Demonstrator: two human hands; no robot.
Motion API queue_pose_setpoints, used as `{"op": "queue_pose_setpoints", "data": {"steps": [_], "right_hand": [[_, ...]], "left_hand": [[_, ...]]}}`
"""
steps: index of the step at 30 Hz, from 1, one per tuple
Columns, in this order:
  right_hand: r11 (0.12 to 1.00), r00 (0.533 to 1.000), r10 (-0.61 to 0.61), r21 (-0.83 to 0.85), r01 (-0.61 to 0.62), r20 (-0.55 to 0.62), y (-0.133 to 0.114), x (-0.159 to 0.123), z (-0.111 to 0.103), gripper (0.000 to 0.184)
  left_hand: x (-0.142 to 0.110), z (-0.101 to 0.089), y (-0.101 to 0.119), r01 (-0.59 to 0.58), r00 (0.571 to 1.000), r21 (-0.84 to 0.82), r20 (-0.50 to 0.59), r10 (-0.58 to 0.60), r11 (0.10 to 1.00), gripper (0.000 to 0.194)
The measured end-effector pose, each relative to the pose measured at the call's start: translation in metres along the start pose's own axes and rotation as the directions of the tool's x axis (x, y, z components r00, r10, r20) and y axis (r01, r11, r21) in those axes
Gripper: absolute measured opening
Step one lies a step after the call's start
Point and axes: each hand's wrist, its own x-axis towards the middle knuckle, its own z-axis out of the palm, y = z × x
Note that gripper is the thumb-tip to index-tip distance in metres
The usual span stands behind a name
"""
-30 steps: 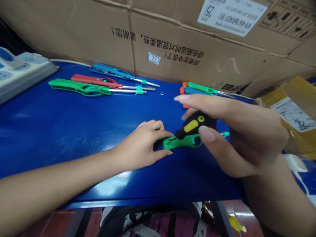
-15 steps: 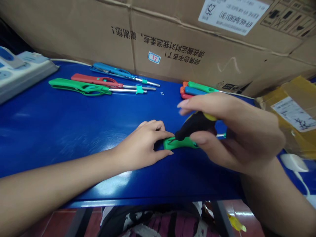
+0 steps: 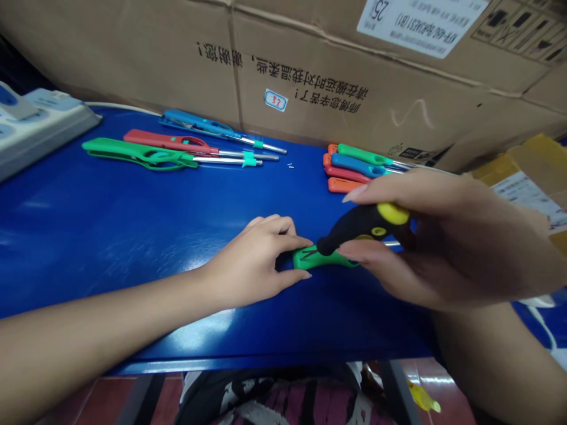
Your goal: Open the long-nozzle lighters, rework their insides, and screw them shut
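My left hand (image 3: pixel 266 254) pinches the handle end of a green long-neck lighter (image 3: pixel 328 258), thumb on the near side and forefinger on the far side. The lighter lies flat on the blue table, its metal tube pointing right. My right hand (image 3: pixel 456 236) holds a small screwdriver (image 3: pixel 354 227) with a black and yellow handle between thumb and fingers. The slanted shaft reaches down to the handle end of the lighter, close to my left fingertips. My right hand hides much of the lighter's front part.
Green, red and blue lighters (image 3: pixel 166 143) lie at the back left, beside a white power strip (image 3: pixel 42 127). Several coloured lighters (image 3: pixel 354 159) are stacked at the back right. Tiny metal bits (image 3: pixel 290 166) lie between them. A large cardboard box (image 3: pixel 177 82) stands along the back edge.
My right hand has turned and shifted right around the screwdriver handle, showing more of its yellow end and an orange lighter behind. My left hand and the green lighter stay in place.
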Motion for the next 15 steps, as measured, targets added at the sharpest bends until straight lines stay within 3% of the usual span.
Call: {"op": "queue_pose_setpoints", "data": {"steps": [3,8,11,15], "right_hand": [[0.998,0.999,-0.031,0.053,0.033,-0.032,0.0015,-0.003,0.0009,0.019],[0.942,0.998,0.064,0.329,-0.07,0.028,0.0081,-0.0103,0.0,0.056],[0.957,0.997,0.078,0.281,-0.067,-0.029,0.0099,-0.0075,-0.0008,0.046],[0.994,0.999,-0.049,0.1,0.049,-0.004,0.0087,-0.0018,-0.0015,0.021]], "left_hand": [[0.0003,-0.0005,0.0001,-0.002,1.0,-0.002,-0.008,0.002,1.0,0.03],[-0.0007,-0.0012,0.0012,-0.006,1.0,-0.016,-0.009,0.006,1.0,0.031],[-0.0006,-0.0008,0.0015,-0.006,1.0,-0.008,-0.022,0.006,1.0,0.03],[0.0002,-0.0006,0.0016,0.0,1.0,-0.004,-0.021,0.0,1.0,0.03]]}}
